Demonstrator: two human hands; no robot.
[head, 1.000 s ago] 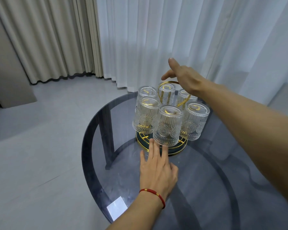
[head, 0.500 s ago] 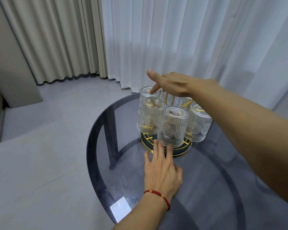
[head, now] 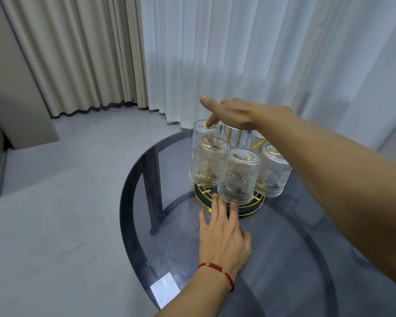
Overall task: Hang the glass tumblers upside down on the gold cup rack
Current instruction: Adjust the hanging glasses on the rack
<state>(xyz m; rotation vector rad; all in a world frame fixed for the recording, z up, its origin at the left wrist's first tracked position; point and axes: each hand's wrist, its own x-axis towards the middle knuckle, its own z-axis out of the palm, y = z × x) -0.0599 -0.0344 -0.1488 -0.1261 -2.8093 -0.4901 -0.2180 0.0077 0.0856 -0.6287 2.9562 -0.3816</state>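
Head view, six tumblers (head: 238,177) hung on one rack (head: 249,208), two hands (head: 224,239)

Left hand (head: 223,239) — enters from the bottom edge, forearm bare, palm down, fingers straight and held close together, pointing away from the body; thumb tucked along the right side of the palm. Nothing grasped. A thin red cord bracelet with small gold beads (head: 217,272) circles the wrist.

Right hand (head: 232,113) — reaches in from the right edge on a long bare forearm, held higher than the left hand, back of the hand up. Thumb extended to the left; one finger angled downward, the rest loosely curled beneath. Nothing grasped.
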